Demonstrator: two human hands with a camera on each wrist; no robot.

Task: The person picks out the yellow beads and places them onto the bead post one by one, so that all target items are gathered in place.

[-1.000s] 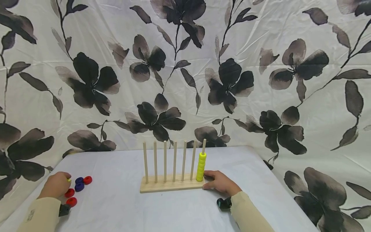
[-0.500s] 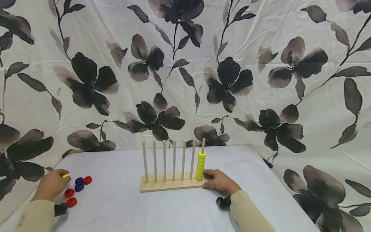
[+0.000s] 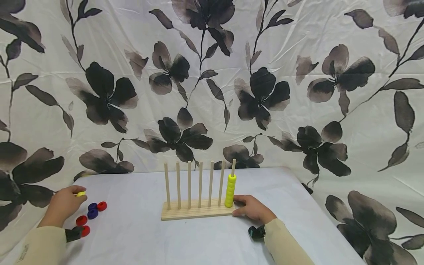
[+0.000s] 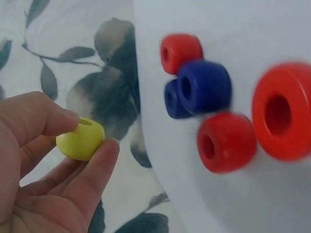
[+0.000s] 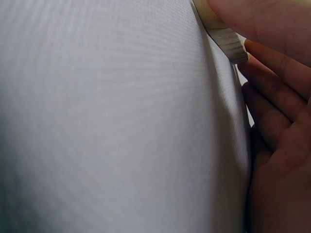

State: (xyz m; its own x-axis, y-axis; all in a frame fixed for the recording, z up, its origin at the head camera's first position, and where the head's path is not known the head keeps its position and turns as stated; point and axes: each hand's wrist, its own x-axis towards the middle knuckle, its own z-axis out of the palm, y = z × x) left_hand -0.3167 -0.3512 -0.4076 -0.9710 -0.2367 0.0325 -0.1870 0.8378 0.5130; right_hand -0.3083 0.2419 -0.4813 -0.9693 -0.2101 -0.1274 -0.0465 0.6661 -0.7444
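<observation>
At the table's left side, my left hand (image 3: 64,204) pinches a yellow bead (image 4: 80,140) between thumb and fingertips, its hole facing up in the left wrist view. My right hand (image 3: 253,208) holds the right end of a wooden peg stand (image 3: 195,212), thumb at the front and fingers behind the end. The stand has a row of upright pegs. Several yellow beads (image 3: 230,191) are stacked on its rightmost peg, whose top sticks out bare; the other pegs carry nothing. In the right wrist view only a corner of the wooden base (image 5: 228,43) shows beside the thumb.
Right of the left hand lie loose beads on the white-covered table (image 3: 139,239): blue beads (image 4: 206,87), a red bead (image 3: 102,205) behind them, and red beads (image 4: 227,143) nearer the wrist. A floral cloth (image 3: 212,92) hangs behind the table.
My left hand has lifted the yellow bead up and slightly away from the loose beads, and more of it shows now. The right hand stays at the stand's end.
</observation>
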